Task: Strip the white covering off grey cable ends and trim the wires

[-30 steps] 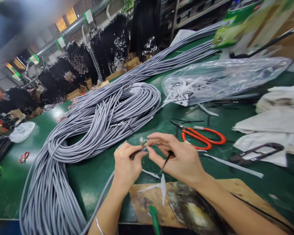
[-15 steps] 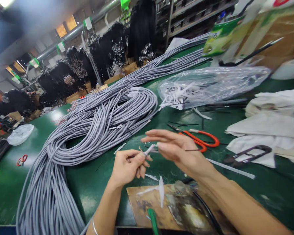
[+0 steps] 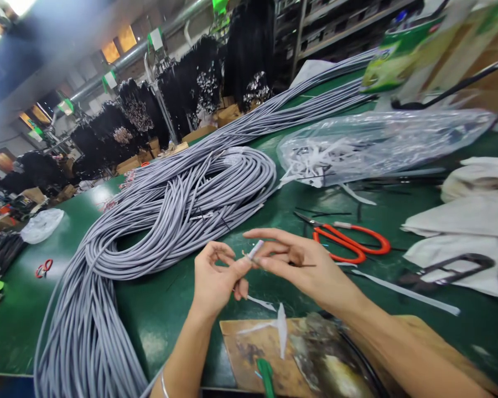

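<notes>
My left hand (image 3: pixel 218 279) pinches the end of a grey cable between thumb and fingers, above the green table. A short pale grey-white tip (image 3: pixel 255 249) points up and right out of the pinch, with a bit of copper-coloured wire (image 3: pixel 244 254) beside it. My right hand (image 3: pixel 301 264) closes on that tip from the right, thumb below and forefinger stretched over it. A thin dark strip (image 3: pixel 309 266) shows against my right fingers; how it is held is unclear. Below my hands, white strips (image 3: pixel 282 330) lie on a stained board (image 3: pixel 240 345).
A large coil of grey cables (image 3: pixel 178 221) fills the left and middle of the table (image 3: pixel 170 337). Orange-handled scissors (image 3: pixel 352 240), dark snips (image 3: pixel 452 271) and white gloves (image 3: pixel 477 210) lie right. Behind them is a clear plastic bag (image 3: pixel 382 146). A green-handled tool (image 3: pixel 265 376) lies nearest me.
My right hand has come down and left, and its thumb and fingers now close at the cable tip. My left hand keeps its pinch. The whole view has shifted slightly.
</notes>
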A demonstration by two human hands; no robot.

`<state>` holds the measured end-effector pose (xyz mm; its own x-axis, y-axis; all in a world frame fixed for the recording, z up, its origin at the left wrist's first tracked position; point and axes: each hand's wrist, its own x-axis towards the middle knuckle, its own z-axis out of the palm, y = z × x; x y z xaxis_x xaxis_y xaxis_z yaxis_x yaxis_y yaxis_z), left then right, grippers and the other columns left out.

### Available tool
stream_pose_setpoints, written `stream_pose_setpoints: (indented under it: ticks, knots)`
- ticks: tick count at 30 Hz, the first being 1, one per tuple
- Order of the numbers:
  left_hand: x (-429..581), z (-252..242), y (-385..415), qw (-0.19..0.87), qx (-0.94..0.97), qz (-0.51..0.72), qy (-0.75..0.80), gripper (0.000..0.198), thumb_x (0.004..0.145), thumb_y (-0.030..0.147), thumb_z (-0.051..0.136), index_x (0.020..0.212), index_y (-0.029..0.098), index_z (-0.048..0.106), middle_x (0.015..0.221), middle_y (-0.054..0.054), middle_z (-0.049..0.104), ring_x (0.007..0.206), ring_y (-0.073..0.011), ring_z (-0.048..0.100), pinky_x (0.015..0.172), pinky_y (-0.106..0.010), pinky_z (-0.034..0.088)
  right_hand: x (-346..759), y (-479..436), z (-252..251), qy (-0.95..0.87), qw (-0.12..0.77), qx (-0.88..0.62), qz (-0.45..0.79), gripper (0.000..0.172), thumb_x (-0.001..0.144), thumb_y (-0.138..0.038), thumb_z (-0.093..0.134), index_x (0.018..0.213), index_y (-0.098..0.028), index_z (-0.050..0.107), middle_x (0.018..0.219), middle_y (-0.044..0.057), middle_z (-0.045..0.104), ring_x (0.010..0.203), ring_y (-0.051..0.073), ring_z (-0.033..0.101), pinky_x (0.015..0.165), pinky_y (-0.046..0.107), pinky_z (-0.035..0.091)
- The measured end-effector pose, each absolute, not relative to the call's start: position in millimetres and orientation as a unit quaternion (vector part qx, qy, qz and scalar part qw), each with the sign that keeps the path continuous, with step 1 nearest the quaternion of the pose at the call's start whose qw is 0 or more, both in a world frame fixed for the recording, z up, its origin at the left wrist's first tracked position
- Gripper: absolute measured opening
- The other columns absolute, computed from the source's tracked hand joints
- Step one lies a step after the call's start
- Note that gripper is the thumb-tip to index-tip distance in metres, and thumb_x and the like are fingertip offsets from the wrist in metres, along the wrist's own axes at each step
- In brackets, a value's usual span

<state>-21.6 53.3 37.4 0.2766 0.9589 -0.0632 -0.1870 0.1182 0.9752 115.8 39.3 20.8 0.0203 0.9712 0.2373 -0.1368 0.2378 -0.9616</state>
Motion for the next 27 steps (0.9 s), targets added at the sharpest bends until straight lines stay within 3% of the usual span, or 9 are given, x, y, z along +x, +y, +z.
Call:
stream_pose_setpoints:
  ticks: [3, 8, 12, 14, 18, 21, 24, 27]
  knots:
    - [-25.3, 37.1, 56.6, 0.720, 0.469, 0.380, 0.341, 0.050, 0.052, 0.046, 0.079, 0.062, 0.017, 0.038, 0.041, 0.012, 0.038, 0.021, -0.0007, 0.032, 0.023, -0.011, 0.014, 115.0, 38.7, 24.2, -0.501, 0.590, -0.341, 0.533, 0.034, 0.064, -0.027, 0.064, 0.096, -0.018, 0.062, 0.049, -0.005, 0.050, 0.041, 0.007, 0.042, 0.035, 0.018, 0.027]
    - [-28.3, 39.2, 58.9, 0.784, 0.429, 0.321, 0.315, 0.051, 0.048, 0.044, 0.082, 0.061, 0.016, 0.041, 0.038, 0.012, 0.037, 0.021, 0.0023, 0.022, 0.023, -0.011, 0.010, 113.0, 40.4, 26.1, -0.509, 0.524, -0.339, 0.593, 0.023, 0.062, -0.037, 0.067, 0.072, -0.016, 0.062, 0.043, -0.008, 0.036, 0.037, 0.003, 0.023, 0.034, 0.018, 0.017]
    - [-25.8, 39.1, 57.2, 0.754, 0.425, 0.369, 0.338, 0.052, 0.047, 0.043, 0.082, 0.062, 0.017, 0.040, 0.038, 0.012, 0.038, 0.020, 0.0011, 0.026, 0.023, -0.011, 0.011, 110.3, 42.8, 24.2, -0.545, 0.528, -0.402, 0.511, 0.026, 0.064, -0.041, 0.064, 0.059, -0.016, 0.059, 0.047, -0.004, 0.044, 0.041, 0.006, 0.032, 0.039, 0.020, 0.024]
    - [-23.4, 37.7, 56.4, 0.694, 0.430, 0.443, 0.370, 0.050, 0.046, 0.041, 0.083, 0.064, 0.016, 0.043, 0.048, 0.010, 0.048, 0.022, 0.0006, 0.033, 0.024, -0.012, 0.013, 107.1, 43.4, 21.7, -0.565, 0.528, -0.445, 0.450, 0.028, 0.066, -0.041, 0.061, 0.057, -0.015, 0.059, 0.050, -0.001, 0.049, 0.044, 0.007, 0.036, 0.041, 0.022, 0.027]
    - [-22.4, 34.5, 57.7, 0.637, 0.436, 0.503, 0.390, 0.052, 0.051, 0.039, 0.081, 0.089, 0.014, 0.058, 0.074, 0.001, 0.062, 0.026, 0.0016, 0.035, 0.025, -0.015, 0.017, 101.0, 44.1, 15.2, -0.616, 0.480, -0.466, 0.416, 0.031, 0.073, -0.042, 0.051, 0.061, -0.015, 0.061, 0.052, 0.001, 0.055, 0.042, 0.008, 0.038, 0.040, 0.022, 0.028]
    - [-26.9, 33.9, 60.5, 0.661, 0.455, 0.476, 0.361, 0.055, 0.057, 0.042, 0.076, 0.100, 0.011, 0.063, 0.064, 0.000, 0.061, 0.028, 0.0011, 0.029, 0.028, -0.018, 0.014, 104.2, 45.0, 13.2, -0.638, 0.455, -0.490, 0.382, 0.029, 0.072, -0.039, 0.052, 0.055, -0.017, 0.060, 0.049, 0.000, 0.056, 0.042, 0.009, 0.041, 0.041, 0.022, 0.032]
    - [-30.9, 34.3, 61.6, 0.629, 0.505, 0.461, 0.371, 0.047, 0.063, 0.046, 0.071, 0.092, 0.009, 0.068, 0.058, 0.001, 0.056, 0.032, 0.0000, 0.028, 0.032, -0.019, 0.015, 112.2, 45.5, 15.6, -0.597, 0.509, -0.532, 0.318, 0.027, 0.070, -0.040, 0.055, 0.057, -0.018, 0.061, 0.052, 0.001, 0.057, 0.048, 0.012, 0.048, 0.045, 0.023, 0.038]
    - [-31.0, 33.3, 60.0, 0.533, 0.610, 0.423, 0.405, 0.034, 0.075, 0.041, 0.061, 0.082, 0.009, 0.072, 0.052, 0.002, 0.049, 0.038, -0.0033, 0.031, 0.038, -0.020, 0.020, 116.4, 46.0, 19.4, -0.551, 0.561, -0.524, 0.328, 0.030, 0.071, -0.047, 0.054, 0.065, -0.018, 0.062, 0.057, 0.002, 0.059, 0.049, 0.012, 0.050, 0.045, 0.023, 0.040]
